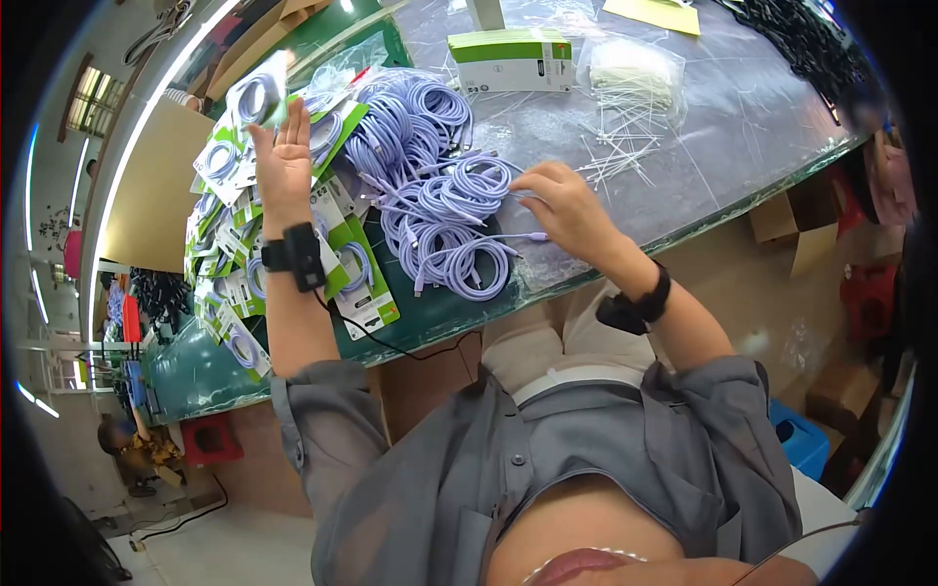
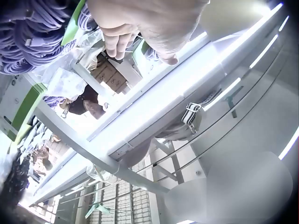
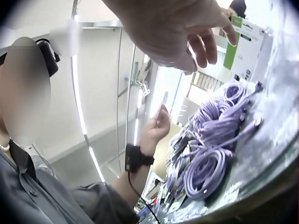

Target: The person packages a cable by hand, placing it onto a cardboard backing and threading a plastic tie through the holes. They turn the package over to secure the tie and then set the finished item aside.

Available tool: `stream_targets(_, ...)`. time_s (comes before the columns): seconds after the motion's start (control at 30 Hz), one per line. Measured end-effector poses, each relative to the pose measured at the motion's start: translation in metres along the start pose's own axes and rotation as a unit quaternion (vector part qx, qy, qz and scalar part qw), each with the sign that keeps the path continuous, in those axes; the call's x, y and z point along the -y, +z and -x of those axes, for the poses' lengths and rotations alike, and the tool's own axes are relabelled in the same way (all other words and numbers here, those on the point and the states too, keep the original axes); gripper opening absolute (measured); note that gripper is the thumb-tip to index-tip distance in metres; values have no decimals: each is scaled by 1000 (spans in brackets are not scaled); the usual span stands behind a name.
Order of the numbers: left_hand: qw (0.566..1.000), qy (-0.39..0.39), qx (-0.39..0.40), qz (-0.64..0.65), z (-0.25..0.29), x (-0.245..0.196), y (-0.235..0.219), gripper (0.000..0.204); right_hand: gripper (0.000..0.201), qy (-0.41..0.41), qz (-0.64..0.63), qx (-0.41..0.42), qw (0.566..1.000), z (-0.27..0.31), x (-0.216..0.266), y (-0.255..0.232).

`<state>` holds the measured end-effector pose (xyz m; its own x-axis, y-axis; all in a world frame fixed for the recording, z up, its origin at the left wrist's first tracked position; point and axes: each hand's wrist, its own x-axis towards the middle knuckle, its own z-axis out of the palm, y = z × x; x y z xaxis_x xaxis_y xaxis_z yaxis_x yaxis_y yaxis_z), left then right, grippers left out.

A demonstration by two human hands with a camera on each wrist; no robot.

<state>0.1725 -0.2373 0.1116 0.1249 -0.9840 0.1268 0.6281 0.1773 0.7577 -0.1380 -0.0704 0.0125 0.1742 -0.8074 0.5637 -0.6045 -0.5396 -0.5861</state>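
My left hand [image 1: 284, 171] is raised palm up with straight fingers at the pile of carded cables; a carded purple cable [image 1: 256, 98] is at its fingertips, and contact is unclear. In the left wrist view the left hand [image 2: 147, 23] has its thumb apart from the fingers. Loosely bent, the fingers of my right hand [image 1: 572, 210] are just right of the loose purple cable coils [image 1: 459, 190], holding nothing visible. The right wrist view shows that hand [image 3: 180, 35] above the coils [image 3: 205, 172], beside a white-green box [image 3: 247, 46].
Behind the coils stands a white-green box [image 1: 510, 63], with a bag of white ties [image 1: 635, 73] to its right and loose ties [image 1: 620, 146] in front. Black cables [image 1: 801, 44] lie at the far right. A thin black wire [image 1: 391, 347] runs from the left wrist past the table edge.
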Motion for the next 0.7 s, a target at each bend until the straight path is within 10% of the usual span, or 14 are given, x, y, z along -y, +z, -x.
stream_targets(0.37, 972, -158, 153, -80, 105, 58, 18, 28, 14, 4, 33, 86, 996, -16, -35, 30)
stream_targets(0.5, 937, -243, 217, -124, 137, 78, 26, 26, 14, 42, -86, -22, 995, -22, -42, 21)
stream_targets(0.6, 884, -306, 277, -221, 159, 86, 29, 30, 12, 169, -282, -117, 937, -27, -35, -8)
stream_targets(0.7, 878, -303, 274, -250, 174, 100, 45, 35, 13, 263, -603, -127, 743, -19, -32, -35)
